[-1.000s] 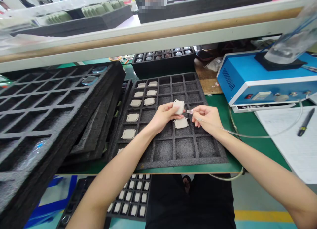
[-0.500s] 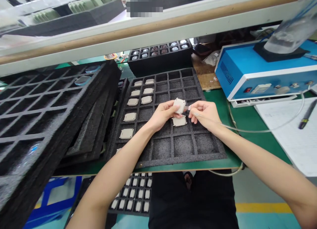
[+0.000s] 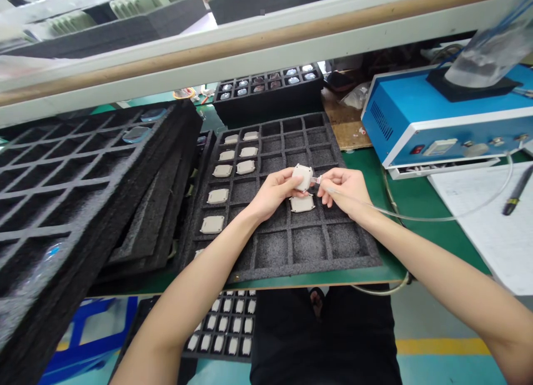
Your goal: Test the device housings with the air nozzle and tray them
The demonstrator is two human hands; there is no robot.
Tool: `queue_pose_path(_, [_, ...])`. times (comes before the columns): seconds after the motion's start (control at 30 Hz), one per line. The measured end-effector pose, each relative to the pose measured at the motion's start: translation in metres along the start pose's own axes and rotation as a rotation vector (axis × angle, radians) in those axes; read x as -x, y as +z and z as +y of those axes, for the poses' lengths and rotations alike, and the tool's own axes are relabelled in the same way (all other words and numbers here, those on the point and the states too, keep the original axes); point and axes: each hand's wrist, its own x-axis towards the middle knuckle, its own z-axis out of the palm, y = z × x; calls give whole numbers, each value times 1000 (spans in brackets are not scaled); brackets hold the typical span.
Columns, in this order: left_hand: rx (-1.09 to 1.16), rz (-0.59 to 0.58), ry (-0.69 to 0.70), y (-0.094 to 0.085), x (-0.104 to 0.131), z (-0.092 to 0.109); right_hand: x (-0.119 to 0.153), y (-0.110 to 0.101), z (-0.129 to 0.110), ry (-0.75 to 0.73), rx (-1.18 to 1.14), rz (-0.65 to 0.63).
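Observation:
My left hand (image 3: 275, 189) is closed on a beige watch-like case (image 3: 303, 176), squarish with rounded edges and small lugs at the corners. The case is raised above the black foam tray (image 3: 325, 265). In my right hand (image 3: 346, 191), the fingers pinch a slim clear nozzle (image 3: 315, 180), whose tip is at the right edge of the case; exact contact is hard to see. A clear tube (image 3: 441, 219) runs from this hand to the blue machine. Just below the held case, another beige case (image 3: 302, 204) lies in a tray compartment. Several more beige cases (image 3: 217, 196) sit in the left columns.
The blue machine (image 3: 441, 115) stands at the right behind paper sheets (image 3: 470, 179) with a black pen (image 3: 517, 191). Stacked foam trays (image 3: 137, 207) rise at the left. A white shelf beam (image 3: 166, 74) crosses above a tray of round parts (image 3: 266, 107). Below the bench is another filled tray (image 3: 220, 335).
The view has shifted very slightly. Both hands keep nearly the same position, with the case and nozzle still held close together.

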Motion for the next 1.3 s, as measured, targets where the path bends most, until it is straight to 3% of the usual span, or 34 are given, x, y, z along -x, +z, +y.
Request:
queue_pose_path(0.67, [-6, 4, 8, 1, 0, -1, 0, 0, -1, 15, 27, 30])
queue_pose_path(1.3, [110, -3, -74, -2, 2, 6, 3, -1, -2, -8, -145, -171])
